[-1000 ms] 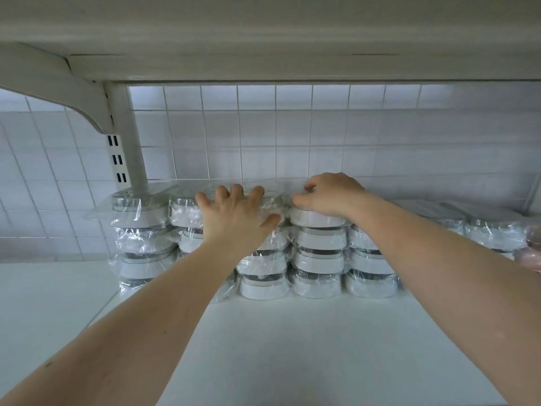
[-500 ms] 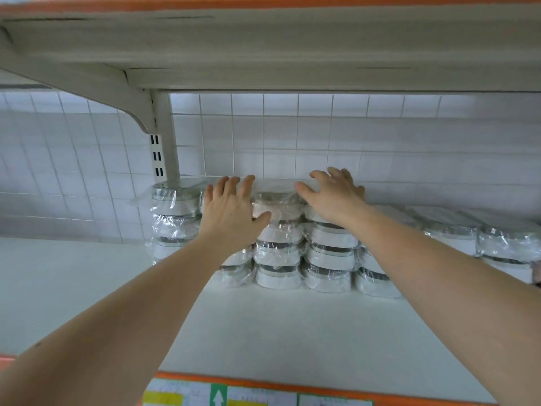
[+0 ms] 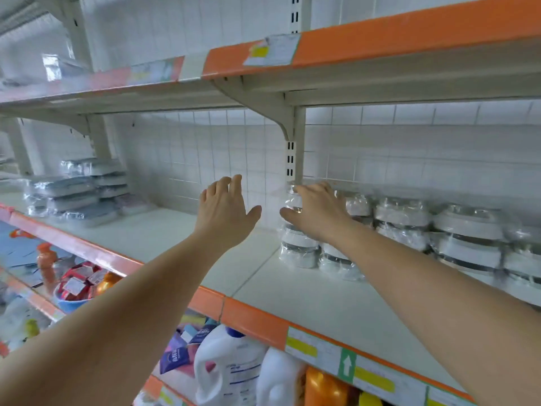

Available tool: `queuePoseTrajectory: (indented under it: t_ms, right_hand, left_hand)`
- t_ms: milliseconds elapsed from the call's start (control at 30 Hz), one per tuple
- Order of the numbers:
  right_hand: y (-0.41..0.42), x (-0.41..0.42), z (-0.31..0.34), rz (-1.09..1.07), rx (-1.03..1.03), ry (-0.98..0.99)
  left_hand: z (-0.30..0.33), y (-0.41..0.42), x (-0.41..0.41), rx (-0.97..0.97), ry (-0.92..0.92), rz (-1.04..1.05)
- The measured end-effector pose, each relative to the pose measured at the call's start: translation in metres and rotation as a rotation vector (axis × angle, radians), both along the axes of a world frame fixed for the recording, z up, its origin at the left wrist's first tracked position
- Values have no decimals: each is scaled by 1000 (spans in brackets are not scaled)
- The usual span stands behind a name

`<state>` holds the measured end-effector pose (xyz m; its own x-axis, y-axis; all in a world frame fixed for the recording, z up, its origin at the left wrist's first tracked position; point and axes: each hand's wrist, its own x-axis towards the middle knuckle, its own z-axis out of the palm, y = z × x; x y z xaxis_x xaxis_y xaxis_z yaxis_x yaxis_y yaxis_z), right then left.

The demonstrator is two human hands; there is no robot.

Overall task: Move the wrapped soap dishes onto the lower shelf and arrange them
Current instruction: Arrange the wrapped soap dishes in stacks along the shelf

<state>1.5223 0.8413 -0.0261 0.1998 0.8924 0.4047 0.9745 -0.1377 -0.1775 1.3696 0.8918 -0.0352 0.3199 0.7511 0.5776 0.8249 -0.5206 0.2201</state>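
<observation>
Soap dishes [image 3: 404, 213], white and wrapped in shiny plastic, sit stacked on the shelf [image 3: 336, 306]. Right hand [image 3: 317, 213] lies flat on them, fingers straight. Left hand [image 3: 225, 213] floats, fingers spread.

The left hand [image 3: 225, 210] has lifted off the wrapped soap dishes [image 3: 404, 227] and now hangs with fingers spread over bare shelf [image 3: 336, 303], the stacks off to its right. The right hand [image 3: 317, 212] has slid from the middle stacks to the leftmost stack, fingers straighter, resting against its upper wrapping.
</observation>
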Motion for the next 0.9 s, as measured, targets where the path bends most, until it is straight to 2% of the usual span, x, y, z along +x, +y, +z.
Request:
queuePoseTrajectory:
  t_ms: [500,667,900]
  right_hand:
    - [151,-308,-17,229,-115,108]
    - [203,-368,-27,266,-149,143]
    - [307,-405,-43,296,-190,157]
  left_hand:
    - [-13,116,-318,-105,78,244]
    - [-26,165,-379,-165,100,294]
    - [-45,256,-422,-197,116,320]
